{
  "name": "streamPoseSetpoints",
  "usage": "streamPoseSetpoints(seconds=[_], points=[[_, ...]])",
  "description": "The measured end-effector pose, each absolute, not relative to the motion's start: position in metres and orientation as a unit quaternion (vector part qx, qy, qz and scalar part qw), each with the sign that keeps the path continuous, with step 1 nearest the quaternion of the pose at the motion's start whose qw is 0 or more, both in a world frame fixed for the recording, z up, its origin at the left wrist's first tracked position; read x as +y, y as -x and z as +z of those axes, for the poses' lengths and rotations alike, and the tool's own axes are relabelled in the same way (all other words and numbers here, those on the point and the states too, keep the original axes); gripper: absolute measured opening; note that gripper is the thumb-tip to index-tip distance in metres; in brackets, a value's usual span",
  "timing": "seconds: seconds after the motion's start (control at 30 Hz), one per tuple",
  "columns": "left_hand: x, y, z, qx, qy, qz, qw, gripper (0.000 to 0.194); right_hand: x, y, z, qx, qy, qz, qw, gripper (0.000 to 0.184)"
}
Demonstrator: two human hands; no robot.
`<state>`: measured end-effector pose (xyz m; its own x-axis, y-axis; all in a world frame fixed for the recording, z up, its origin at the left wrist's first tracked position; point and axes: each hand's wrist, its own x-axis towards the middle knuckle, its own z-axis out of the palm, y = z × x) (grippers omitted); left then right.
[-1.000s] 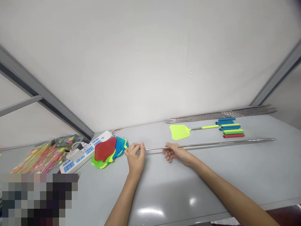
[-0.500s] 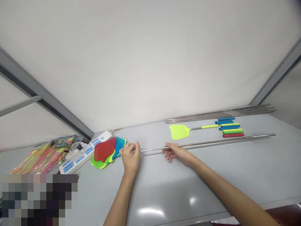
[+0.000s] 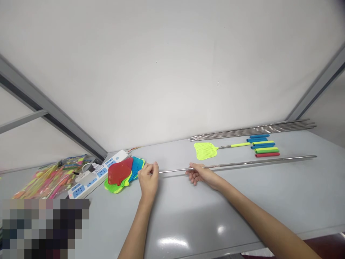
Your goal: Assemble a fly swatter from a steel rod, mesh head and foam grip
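Observation:
A long, thin telescopic metal rod [image 3: 242,163] stretches from my left hand rightward over the table. My left hand [image 3: 148,178] is closed around its narrow left end, which the fingers hide. Farther along, my right hand [image 3: 198,173] pinches the rod between thumb and forefinger, the other fingers loosely curled below. Just left of my left hand lies a pile of fly swatter heads, a red head [image 3: 120,171] on top and a blue head [image 3: 137,168] beside it. Behind the rod lies a yellow-green fly swatter [image 3: 206,150] with a short metal shaft and yellow-green grip.
Several coloured handle tubes [image 3: 266,150] lie behind the rod's right part. A bundle of metal rods [image 3: 253,130] rests along the wall. A white power strip [image 3: 93,181] with plugs stands left, next to plastic bags of colourful items [image 3: 51,176]. The grey table [image 3: 202,223] has a front edge.
My left hand has shifted slightly left and its fingers have closed more on the rod's end. The rod's right end has dipped a little; my right hand stays put.

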<state>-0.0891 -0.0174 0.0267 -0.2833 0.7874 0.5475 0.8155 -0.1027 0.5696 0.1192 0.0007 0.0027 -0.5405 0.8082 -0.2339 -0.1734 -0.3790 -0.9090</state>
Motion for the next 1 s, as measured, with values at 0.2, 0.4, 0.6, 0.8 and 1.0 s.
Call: streamPoseSetpoints(seconds=[0.2,0.4,0.6,0.8,1.0], points=[[-0.0179,0.0910,0.0272,-0.667,0.590,-0.455,0.012,0.038,0.0001,-0.1187,0.0055,-0.448,0.353,0.753,0.328,0.040],[-0.0206,0.0951,0.0279,-0.649,0.568,-0.502,-0.063,0.038,0.0004,-0.1197,0.0045,-0.442,0.348,0.758,0.330,0.040],[-0.0213,0.0950,0.0272,-0.626,0.598,-0.489,-0.106,0.031,0.0002,-0.1200,0.0036,-0.439,0.344,0.759,0.335,0.040],[-0.0231,0.0906,0.0264,-0.602,0.629,-0.472,-0.142,0.026,0.0010,-0.1219,0.0028,-0.436,0.349,0.751,0.352,0.041],[-0.0233,0.0867,0.0298,-0.601,0.642,-0.458,-0.132,0.021,0.0017,-0.1248,0.0077,-0.423,0.360,0.745,0.369,0.039]])
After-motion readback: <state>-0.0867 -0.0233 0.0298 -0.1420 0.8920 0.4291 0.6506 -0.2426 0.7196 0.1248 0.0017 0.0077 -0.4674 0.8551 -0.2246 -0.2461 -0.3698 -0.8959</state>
